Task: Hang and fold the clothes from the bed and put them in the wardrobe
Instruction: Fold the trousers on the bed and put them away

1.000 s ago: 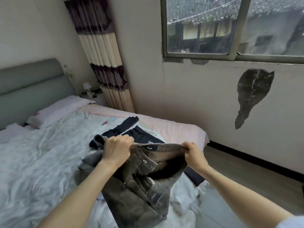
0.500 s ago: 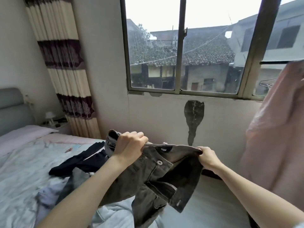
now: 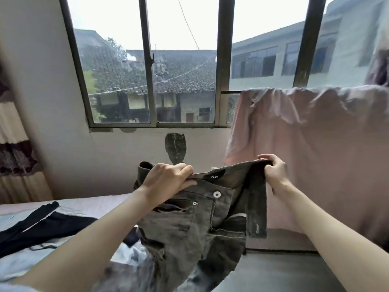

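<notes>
Grey-brown denim jeans (image 3: 195, 224) hang at lower centre, left hand (image 3: 168, 182) and right hand (image 3: 273, 173) each gripping the waistband. Denim looks heavy, floppy; the waistband seems the firmest hold.

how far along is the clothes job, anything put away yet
Early on, by the look of it. Nothing visibly folded or put away; no wardrobe is in view. In hand: the grey jeans, held up by the waistband, left hand gripping one side and right hand the other, button undone. Left: a black garment and some pale clothes lie loose on the bed.
</notes>
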